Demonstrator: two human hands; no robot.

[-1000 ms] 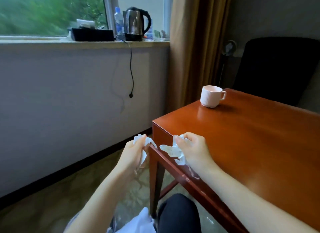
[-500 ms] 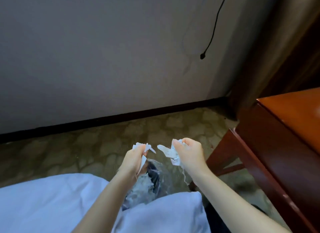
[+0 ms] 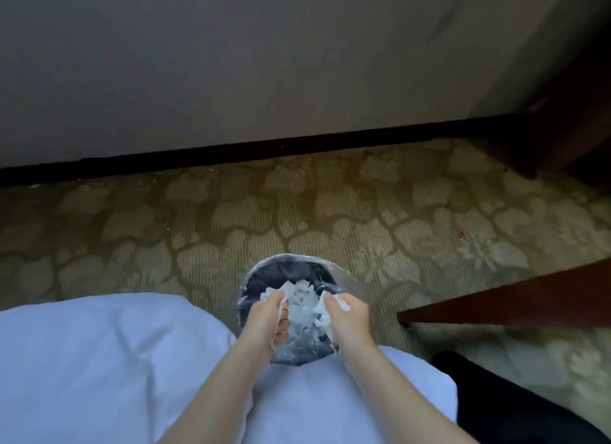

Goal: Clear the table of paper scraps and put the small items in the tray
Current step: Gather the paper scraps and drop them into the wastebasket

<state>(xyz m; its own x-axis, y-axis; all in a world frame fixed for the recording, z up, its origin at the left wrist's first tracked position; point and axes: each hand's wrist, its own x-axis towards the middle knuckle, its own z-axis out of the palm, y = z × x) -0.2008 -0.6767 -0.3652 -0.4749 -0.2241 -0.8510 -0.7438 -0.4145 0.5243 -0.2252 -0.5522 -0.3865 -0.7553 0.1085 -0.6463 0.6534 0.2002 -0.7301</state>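
Patterned, ribbed carpet [image 3: 330, 205] covers the floor. Smooth white bedding [image 3: 99, 361] lies at the near left, and the polished wooden desk [image 3: 512, 298] edge at right. A round dark bin [image 3: 284, 265] with a clear plastic liner stands between them. Directly above it, the left hand [image 3: 264, 321] and right hand [image 3: 347, 321] each clutch crumpled white paper scraps [image 3: 302, 298].

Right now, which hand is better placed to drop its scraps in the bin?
Left, probably. The left hand sits over the bin, inside its rim; the right hand hangs at the right rim, so its scraps could miss.
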